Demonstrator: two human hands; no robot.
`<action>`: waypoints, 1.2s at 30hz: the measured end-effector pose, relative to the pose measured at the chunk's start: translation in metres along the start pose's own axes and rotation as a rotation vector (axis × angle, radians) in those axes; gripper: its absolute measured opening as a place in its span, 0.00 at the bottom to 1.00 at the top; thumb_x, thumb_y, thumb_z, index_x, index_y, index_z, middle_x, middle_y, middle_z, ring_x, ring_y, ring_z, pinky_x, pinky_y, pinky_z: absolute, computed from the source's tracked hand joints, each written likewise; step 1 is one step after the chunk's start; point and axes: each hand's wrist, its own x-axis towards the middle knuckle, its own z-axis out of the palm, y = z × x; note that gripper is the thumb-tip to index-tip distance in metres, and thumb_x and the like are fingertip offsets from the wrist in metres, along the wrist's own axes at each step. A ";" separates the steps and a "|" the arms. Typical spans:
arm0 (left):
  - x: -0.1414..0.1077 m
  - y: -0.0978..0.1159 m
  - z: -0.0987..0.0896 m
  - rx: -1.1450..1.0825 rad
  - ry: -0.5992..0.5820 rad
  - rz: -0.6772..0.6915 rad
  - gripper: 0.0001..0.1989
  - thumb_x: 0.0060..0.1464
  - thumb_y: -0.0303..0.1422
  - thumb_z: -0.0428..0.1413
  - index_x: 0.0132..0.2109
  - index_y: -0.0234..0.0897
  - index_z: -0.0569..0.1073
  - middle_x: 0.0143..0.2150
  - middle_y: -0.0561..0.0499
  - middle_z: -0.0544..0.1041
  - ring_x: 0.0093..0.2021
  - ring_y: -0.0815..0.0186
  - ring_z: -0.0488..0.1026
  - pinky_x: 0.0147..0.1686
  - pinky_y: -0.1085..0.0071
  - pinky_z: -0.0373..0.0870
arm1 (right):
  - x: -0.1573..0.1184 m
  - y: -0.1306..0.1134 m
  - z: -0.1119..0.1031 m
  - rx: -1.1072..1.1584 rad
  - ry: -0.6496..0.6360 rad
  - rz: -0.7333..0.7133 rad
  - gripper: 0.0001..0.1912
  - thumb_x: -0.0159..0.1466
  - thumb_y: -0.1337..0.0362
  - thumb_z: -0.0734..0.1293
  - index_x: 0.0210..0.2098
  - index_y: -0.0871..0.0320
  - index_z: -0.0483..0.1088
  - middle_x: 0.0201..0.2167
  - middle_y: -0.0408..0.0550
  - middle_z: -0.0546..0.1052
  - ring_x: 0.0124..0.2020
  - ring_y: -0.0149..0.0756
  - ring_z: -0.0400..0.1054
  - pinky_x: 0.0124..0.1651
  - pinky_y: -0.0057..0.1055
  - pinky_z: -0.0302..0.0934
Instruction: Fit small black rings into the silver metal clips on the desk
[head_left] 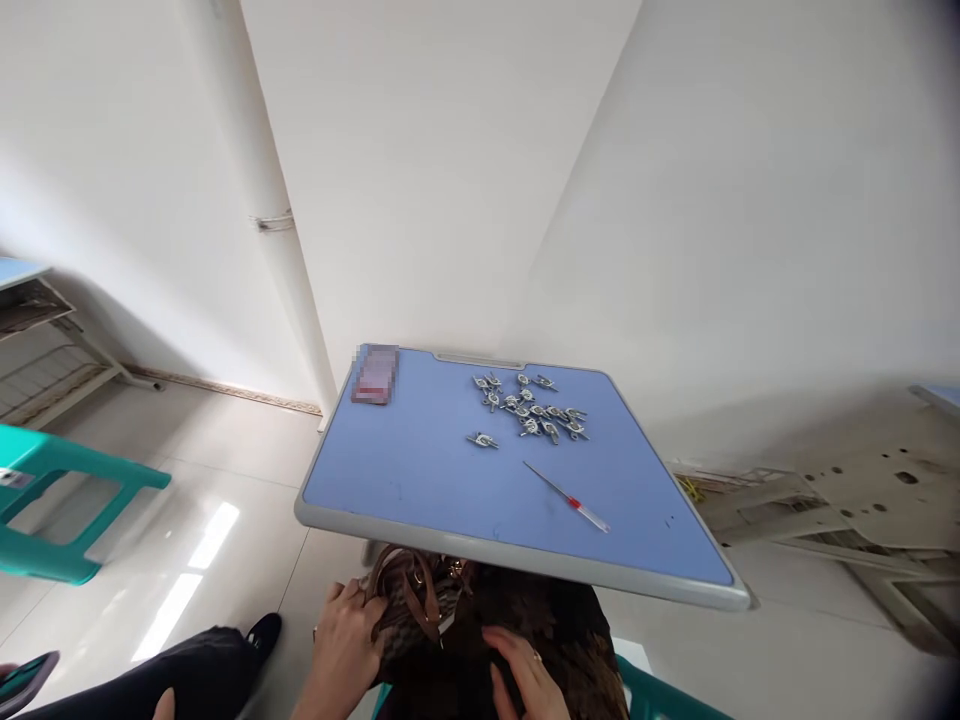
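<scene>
My left hand (346, 640) is at the brown bag (420, 600) on my lap, below the table's front edge, its fingers curled against the bag's side by the handle; what they hold is hidden. My right hand (525, 672) is just right of the bag over dark clothing, fingers apart and nothing seen in them. On the blue table (420, 480), several small metal parts (532, 410) lie in a loose cluster, with one metal part (482, 440) apart to the left. Nearer me lies a screwdriver (574, 502) with a red and clear handle.
A blurred flat item (376, 375) lies at the table's back left corner. Green stool (67, 470) stands at left. Another person's dark-clothed leg (187, 675) and a phone (26, 685) show at lower left. A metal frame (847, 500) is at right; a white wall (450, 180) rises behind.
</scene>
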 end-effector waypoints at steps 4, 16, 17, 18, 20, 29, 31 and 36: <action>-0.009 0.022 -0.049 -0.073 0.049 -0.003 0.08 0.42 0.26 0.60 0.34 0.41 0.75 0.28 0.51 0.74 0.34 0.60 0.66 0.36 0.65 0.56 | 0.032 -0.042 -0.032 -0.025 0.062 -0.181 0.16 0.64 0.66 0.60 0.51 0.55 0.65 0.47 0.55 0.74 0.49 0.44 0.70 0.48 0.39 0.68; 0.011 0.087 -0.029 -0.162 -0.056 0.361 0.10 0.46 0.30 0.60 0.39 0.42 0.75 0.29 0.51 0.72 0.38 0.60 0.66 0.40 0.61 0.61 | 0.016 -0.011 -0.088 0.072 0.116 0.253 0.14 0.64 0.56 0.59 0.44 0.56 0.67 0.43 0.54 0.74 0.43 0.42 0.71 0.41 0.34 0.68; 0.016 0.091 -0.026 -0.193 -0.052 0.403 0.11 0.47 0.29 0.59 0.41 0.43 0.74 0.31 0.51 0.72 0.38 0.60 0.66 0.41 0.61 0.62 | 0.016 -0.003 -0.088 0.109 0.087 0.287 0.14 0.64 0.56 0.59 0.43 0.56 0.67 0.42 0.54 0.74 0.41 0.42 0.71 0.40 0.34 0.68; 0.017 0.095 -0.024 -0.221 -0.021 0.441 0.13 0.49 0.27 0.57 0.43 0.43 0.74 0.34 0.50 0.73 0.40 0.61 0.67 0.44 0.59 0.62 | 0.016 0.005 -0.087 0.149 0.043 0.307 0.14 0.64 0.55 0.58 0.42 0.57 0.67 0.41 0.54 0.74 0.41 0.41 0.71 0.39 0.33 0.68; 0.012 0.099 -0.022 -0.288 0.079 0.448 0.15 0.52 0.21 0.51 0.44 0.42 0.73 0.46 0.47 0.71 0.48 0.60 0.66 0.52 0.55 0.59 | 0.014 0.016 -0.086 0.182 0.023 0.345 0.16 0.64 0.55 0.58 0.46 0.57 0.65 0.41 0.54 0.74 0.38 0.40 0.71 0.38 0.33 0.68; -0.049 0.108 -0.058 -0.740 -0.415 0.423 0.07 0.54 0.23 0.47 0.40 0.38 0.62 0.33 0.53 0.75 0.36 0.67 0.71 0.48 0.66 0.64 | 0.012 -0.018 -0.106 -0.090 -0.199 0.139 0.14 0.61 0.66 0.57 0.43 0.59 0.70 0.47 0.56 0.73 0.55 0.50 0.61 0.55 0.49 0.58; -0.046 0.113 -0.060 -0.610 -0.605 0.441 0.09 0.55 0.21 0.46 0.39 0.39 0.63 0.32 0.56 0.76 0.35 0.69 0.72 0.40 0.74 0.66 | 0.023 -0.025 -0.108 -0.107 -0.239 0.066 0.15 0.61 0.68 0.57 0.43 0.58 0.70 0.45 0.54 0.74 0.55 0.48 0.62 0.55 0.47 0.58; -0.031 0.118 -0.040 -0.097 -0.158 0.403 0.16 0.57 0.22 0.44 0.52 0.35 0.65 0.43 0.46 0.73 0.42 0.62 0.70 0.44 0.66 0.65 | 0.033 -0.041 -0.105 -0.264 -0.096 0.010 0.15 0.62 0.61 0.61 0.47 0.58 0.65 0.46 0.56 0.71 0.46 0.47 0.66 0.47 0.44 0.60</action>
